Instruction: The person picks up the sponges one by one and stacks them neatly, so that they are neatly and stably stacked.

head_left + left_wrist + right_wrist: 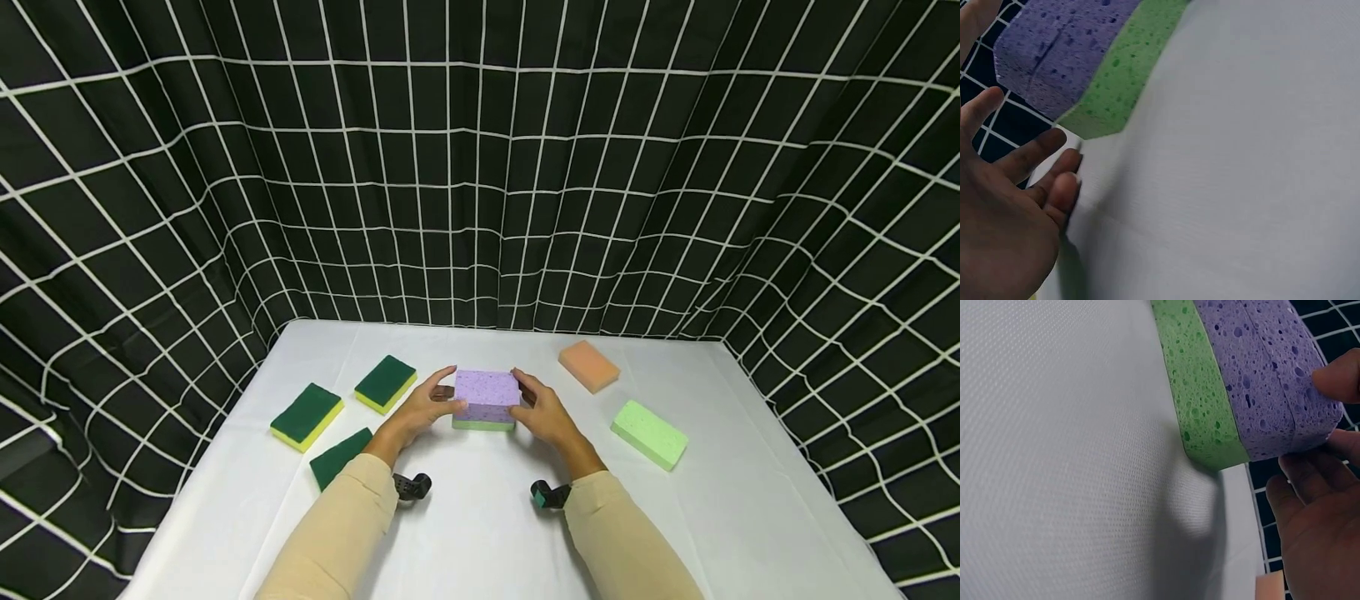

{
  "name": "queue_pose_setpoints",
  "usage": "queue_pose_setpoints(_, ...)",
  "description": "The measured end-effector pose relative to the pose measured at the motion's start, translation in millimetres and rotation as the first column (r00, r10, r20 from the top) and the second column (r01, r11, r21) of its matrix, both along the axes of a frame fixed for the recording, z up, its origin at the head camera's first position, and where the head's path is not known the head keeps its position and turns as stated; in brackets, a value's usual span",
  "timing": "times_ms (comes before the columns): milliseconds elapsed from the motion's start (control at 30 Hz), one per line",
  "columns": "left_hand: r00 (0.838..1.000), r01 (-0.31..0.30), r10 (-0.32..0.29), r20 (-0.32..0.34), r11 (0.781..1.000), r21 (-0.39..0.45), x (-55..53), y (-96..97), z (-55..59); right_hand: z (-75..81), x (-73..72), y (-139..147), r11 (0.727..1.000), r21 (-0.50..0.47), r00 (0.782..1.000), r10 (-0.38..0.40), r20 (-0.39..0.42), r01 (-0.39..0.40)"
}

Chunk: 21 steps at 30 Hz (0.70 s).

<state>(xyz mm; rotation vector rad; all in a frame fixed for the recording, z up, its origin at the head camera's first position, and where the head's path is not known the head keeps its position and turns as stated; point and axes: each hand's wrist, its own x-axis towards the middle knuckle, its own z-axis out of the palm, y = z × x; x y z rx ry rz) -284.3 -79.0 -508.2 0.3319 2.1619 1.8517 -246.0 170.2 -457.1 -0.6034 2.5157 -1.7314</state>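
Two purple sponges (1241,369), one on the other with a thin seam between them, lie squarely over a light green sponge (1132,62) on the table. My left hand (420,412) holds the top purple sponge (486,388) at its left end, thumb over the front corner and index fingertip at the back corner. At the right end my right hand (550,415) pinches the same sponge, with its thumb (1338,378) on the near face. The lower fingers of the left hand (1010,212) spread beside the stack, apart from it.
Several yellow sponges with dark green scouring tops (385,382) lie left of the stack, one partly behind the left forearm. An orange sponge (589,365) and another light green sponge (649,434) lie to the right. Black gridded curtains (480,167) surround the white table (480,542).
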Motion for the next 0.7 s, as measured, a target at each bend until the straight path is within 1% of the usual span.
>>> queue_pose_setpoints(100,1.000,0.016,-0.016,0.025,1.000,-0.008,-2.5,0.3,5.1,0.5,0.2,0.0,1.000,0.006,1.000,0.004,0.007,-0.004)
queue_pose_setpoints(167,0.999,0.026,-0.025,0.029,1.000,-0.017,-4.1,0.9,7.5,1.1,0.0,-0.2,1.000,0.009,1.000,0.006,0.008,-0.006)
queue_pose_setpoints(333,1.000,0.015,-0.015,0.005,1.000,-0.018,-3.6,2.5,10.5,3.0,-0.5,-1.0,1.000,0.014,1.000,0.006,0.009,-0.006)
queue_pose_setpoints(567,1.000,0.004,-0.004,0.014,1.000,0.013,-3.2,2.7,5.7,2.8,0.3,0.0,1.000,0.018,1.000,0.011,0.009,-0.011)
queue_pose_setpoints(700,1.000,0.006,-0.007,0.021,0.999,0.042,-3.6,4.1,2.8,5.1,3.9,3.5,1.000,0.005,1.000,0.000,0.008,0.000)
